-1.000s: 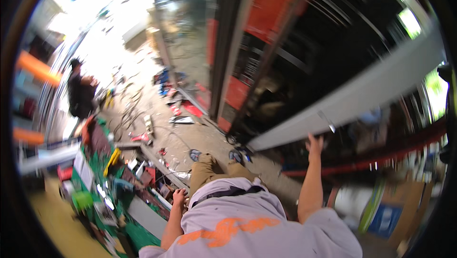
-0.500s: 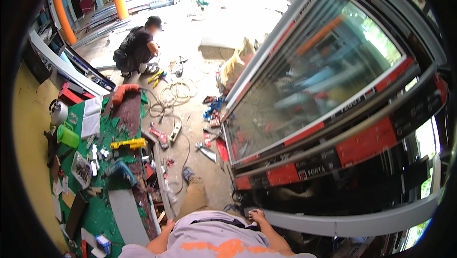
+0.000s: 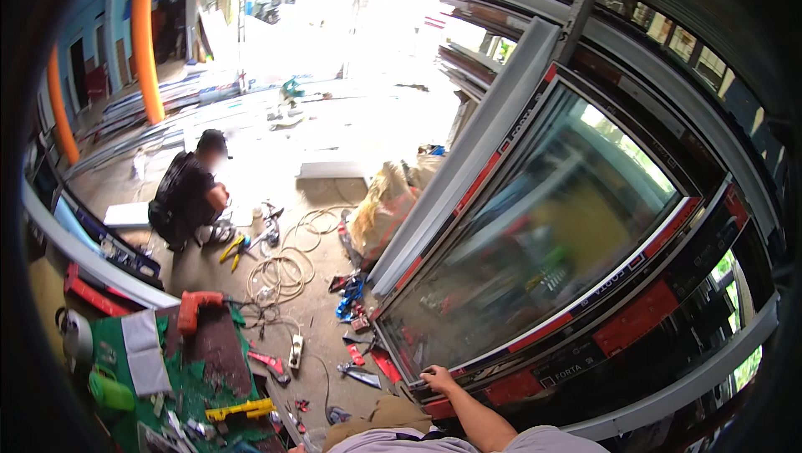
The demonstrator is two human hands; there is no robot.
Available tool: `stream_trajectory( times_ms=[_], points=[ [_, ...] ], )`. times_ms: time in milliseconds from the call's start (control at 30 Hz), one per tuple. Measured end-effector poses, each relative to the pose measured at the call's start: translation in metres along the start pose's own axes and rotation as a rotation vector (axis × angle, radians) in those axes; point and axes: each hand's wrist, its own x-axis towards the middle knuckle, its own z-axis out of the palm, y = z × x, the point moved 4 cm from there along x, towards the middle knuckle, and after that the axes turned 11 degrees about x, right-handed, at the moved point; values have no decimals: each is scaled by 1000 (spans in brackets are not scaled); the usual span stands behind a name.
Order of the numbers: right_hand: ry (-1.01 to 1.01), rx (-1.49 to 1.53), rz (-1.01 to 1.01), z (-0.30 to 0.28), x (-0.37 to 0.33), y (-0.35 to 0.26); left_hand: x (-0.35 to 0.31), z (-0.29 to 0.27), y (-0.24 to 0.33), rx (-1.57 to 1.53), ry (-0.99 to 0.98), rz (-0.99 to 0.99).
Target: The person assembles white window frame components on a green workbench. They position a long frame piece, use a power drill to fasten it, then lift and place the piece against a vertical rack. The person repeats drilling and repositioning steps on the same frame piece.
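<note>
My right hand [image 3: 436, 379] reaches forward to the lower near corner of a large glazed window panel [image 3: 535, 236]. Its fingers are curled over the edge of the grey window frame [image 3: 493, 363], which carries red and black protective tape. The panel leans at a slant on my right, its glass reflecting the workshop. Of my left hand [image 3: 296, 449] only a sliver shows at the bottom edge, beside the workbench, and its fingers are hidden.
A green-covered workbench [image 3: 113, 344] on my left holds a red-orange drill [image 3: 199, 309], a yellow tool [image 3: 240, 409] and a green mug [image 3: 110, 389]. Hoses, a power strip [image 3: 296, 351] and tools litter the floor. Ahead left, a person [image 3: 188, 190] squats near yellow-handled pliers [image 3: 236, 251].
The view has tilted up and shifted right. My right hand has moved forward from beside my waist to the window panel's lower corner. My left hand has nearly left the picture.
</note>
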Motion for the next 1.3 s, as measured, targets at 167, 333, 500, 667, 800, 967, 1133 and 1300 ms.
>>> stream_trajectory(
  times_ms=[167,333,500,667,800,967,1133,1300],
  points=[
    [-52,96,-55,36,43,-72,36,-2,106,-24,-16,62],
    [73,132,-409,34,121,-207,58,5,171,-42,-29,60],
    [294,434,-831,-30,199,-423,71,19,199,-69,-13,-35],
    [1083,258,-804,-142,244,-585,68,19,207,-109,45,-173],
    [1429,324,-778,-212,273,-621,70,5,229,-219,124,-187],
    [1314,545,-914,-254,333,-610,82,0,297,-226,189,-6],
    [1100,749,-997,-267,358,-592,74,-5,311,-165,150,-85],
    [1042,755,-1052,-259,349,-597,63,-8,266,-252,116,-363]
  ],
)
